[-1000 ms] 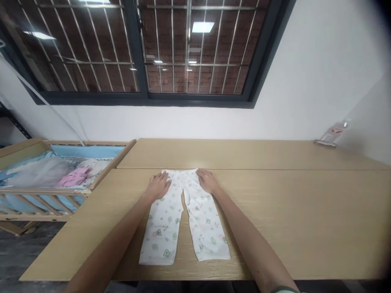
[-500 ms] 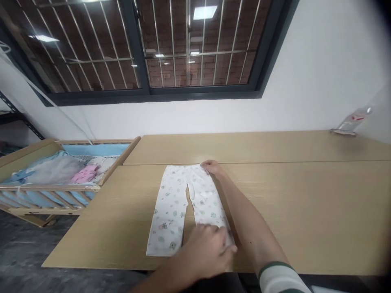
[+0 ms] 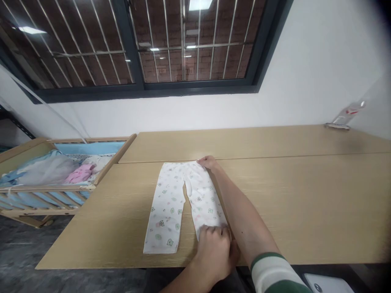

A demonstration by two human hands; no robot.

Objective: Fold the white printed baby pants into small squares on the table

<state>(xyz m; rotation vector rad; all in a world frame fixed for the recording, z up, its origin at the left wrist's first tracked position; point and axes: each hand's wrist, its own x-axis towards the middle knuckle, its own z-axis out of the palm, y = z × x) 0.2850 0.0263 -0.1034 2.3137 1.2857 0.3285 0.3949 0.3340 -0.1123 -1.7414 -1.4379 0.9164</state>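
Small white baby trousers [image 3: 171,203] with a green and pink print lie flat on the wooden table [image 3: 290,195], waistband toward the wall, legs toward me. My right hand [image 3: 208,163] reaches along the right side and pinches the right corner of the waistband. My left hand [image 3: 215,248] is at the near table edge, fingers curled onto the hem of the right trouser leg. The left trouser leg lies untouched.
A wooden baby cot [image 3: 55,175] with blue lining, pink clothes and bedding stands left of the table. A small clear object [image 3: 342,118] sits at the far right of the table by the wall. A barred window is above.
My left hand left the waistband, came back toward me and settled on the right leg's hem. My right hand stayed at the waistband corner. The camera shifted slightly.
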